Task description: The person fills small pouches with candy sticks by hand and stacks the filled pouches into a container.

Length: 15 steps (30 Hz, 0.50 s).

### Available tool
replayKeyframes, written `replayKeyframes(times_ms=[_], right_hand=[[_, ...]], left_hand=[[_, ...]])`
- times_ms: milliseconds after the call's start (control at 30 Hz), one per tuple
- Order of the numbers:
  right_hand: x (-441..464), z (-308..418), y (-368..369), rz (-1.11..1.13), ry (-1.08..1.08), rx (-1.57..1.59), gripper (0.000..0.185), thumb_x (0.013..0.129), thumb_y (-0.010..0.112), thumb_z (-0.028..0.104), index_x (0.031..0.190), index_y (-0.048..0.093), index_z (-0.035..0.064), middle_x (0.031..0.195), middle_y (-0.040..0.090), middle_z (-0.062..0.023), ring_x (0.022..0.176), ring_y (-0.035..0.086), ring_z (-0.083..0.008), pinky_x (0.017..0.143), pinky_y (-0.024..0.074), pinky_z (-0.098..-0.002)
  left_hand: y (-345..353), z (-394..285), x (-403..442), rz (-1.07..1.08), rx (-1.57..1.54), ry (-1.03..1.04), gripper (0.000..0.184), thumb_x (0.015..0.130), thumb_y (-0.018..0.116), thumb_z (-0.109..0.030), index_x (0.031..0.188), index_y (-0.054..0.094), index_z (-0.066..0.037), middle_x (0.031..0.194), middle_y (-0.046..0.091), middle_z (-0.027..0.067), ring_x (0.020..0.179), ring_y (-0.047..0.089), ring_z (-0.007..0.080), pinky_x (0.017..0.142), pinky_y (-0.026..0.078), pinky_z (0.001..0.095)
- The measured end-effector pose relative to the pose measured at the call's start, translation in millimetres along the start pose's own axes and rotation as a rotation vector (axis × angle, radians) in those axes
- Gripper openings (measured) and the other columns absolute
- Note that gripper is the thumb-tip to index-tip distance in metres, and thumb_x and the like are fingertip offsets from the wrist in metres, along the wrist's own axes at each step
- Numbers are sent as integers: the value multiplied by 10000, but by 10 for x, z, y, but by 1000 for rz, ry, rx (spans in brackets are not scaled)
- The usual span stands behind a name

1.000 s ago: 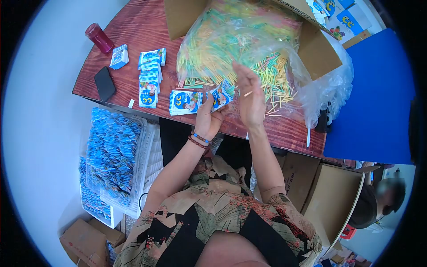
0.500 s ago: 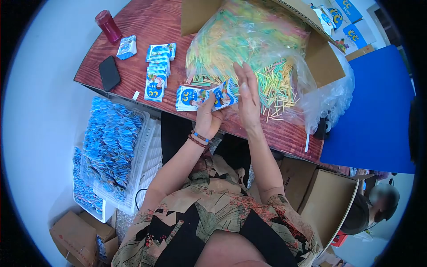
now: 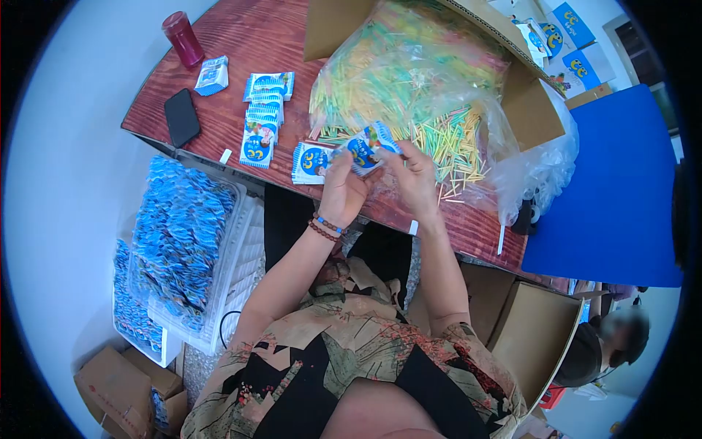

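A blue and white printed packet (image 3: 363, 151) is held at the table's front edge, tilted up to the right. My left hand (image 3: 345, 189), with a beaded bracelet on its wrist, grips its left end between thumb and fingers. On its right end, my right hand (image 3: 414, 178) is closed with bent fingers. Just left of it lies a small pile of like packets (image 3: 310, 164), partly behind my left thumb. Farther left is an overlapping row of packets (image 3: 259, 128). Behind my hands, thin pastel sticks (image 3: 455, 143) spill from a clear plastic bag (image 3: 409, 62).
A cardboard box (image 3: 537, 121) surrounds the bag. A black phone (image 3: 181, 118), a red jar (image 3: 183, 40) and another packet stack (image 3: 212, 75) are on the left. Below stands a clear tub (image 3: 238, 212) heaped with packets. A blue panel (image 3: 607, 190) is right; another person (image 3: 603, 344) sits beyond.
My right hand has gone from flat, outstretched fingers beside the packet to bent fingers on its right end. A small white strip now shows by my right wrist at the table edge.
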State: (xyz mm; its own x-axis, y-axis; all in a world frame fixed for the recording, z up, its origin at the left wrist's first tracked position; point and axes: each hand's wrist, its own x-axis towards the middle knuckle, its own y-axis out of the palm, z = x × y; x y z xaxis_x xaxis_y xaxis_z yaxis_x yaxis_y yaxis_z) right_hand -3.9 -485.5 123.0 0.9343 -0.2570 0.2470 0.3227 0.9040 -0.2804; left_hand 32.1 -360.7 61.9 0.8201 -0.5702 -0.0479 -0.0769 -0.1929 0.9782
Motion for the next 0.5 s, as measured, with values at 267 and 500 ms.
replayKeyframes(times_ms=[267, 500], right_hand=[[-14, 278, -195, 14, -153, -196, 83, 850, 620, 22, 914, 649, -23, 762, 587, -52, 672, 495, -105, 612, 381, -232], [60, -423, -189, -6, -281, -744, 120, 842, 603, 62, 935, 674, 34, 817, 629, -121, 706, 614, -269, 631, 460, -315]], left_hand=[[-66, -38, 61, -35, 146, 87, 208, 934, 567, -126, 1135, 594, -81, 1080, 636, 34, 1019, 597, 158, 903, 486, 375], [-139, -667, -80, -336, 606, 762, 243, 921, 570, -51, 1156, 551, 6, 1102, 610, 62, 1000, 576, 107, 857, 473, 248]])
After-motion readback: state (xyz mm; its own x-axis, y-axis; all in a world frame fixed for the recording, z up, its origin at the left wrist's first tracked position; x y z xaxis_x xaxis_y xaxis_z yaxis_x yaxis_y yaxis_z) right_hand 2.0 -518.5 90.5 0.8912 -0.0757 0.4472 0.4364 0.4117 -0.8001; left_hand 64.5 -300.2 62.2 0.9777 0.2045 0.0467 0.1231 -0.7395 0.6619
